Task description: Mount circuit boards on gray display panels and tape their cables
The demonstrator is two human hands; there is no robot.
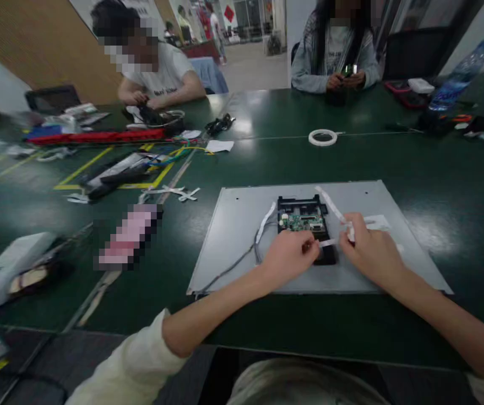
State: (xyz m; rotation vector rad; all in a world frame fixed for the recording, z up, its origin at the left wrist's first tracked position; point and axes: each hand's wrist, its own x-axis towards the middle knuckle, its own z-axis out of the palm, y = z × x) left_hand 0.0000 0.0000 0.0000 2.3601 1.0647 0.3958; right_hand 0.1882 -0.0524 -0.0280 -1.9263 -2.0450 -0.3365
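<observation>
A short strip of white tape spans the gap between my two hands, above the lower part of a black plastic frame. My left hand pinches one end of it. My right hand has its fingers closed on the other end, and a longer white strip runs up and left from those fingers. Inside the frame sits a green circuit board with connectors. Under it lies a flat grey metal panel. Left of the board, a dark cable crosses the panel beside another white strip.
A roll of white tape lies beyond the panel. To the left are a pink blurred-out phone-like object, tape scraps and a white device. Two people sit across the green table. A plastic bottle stands far right.
</observation>
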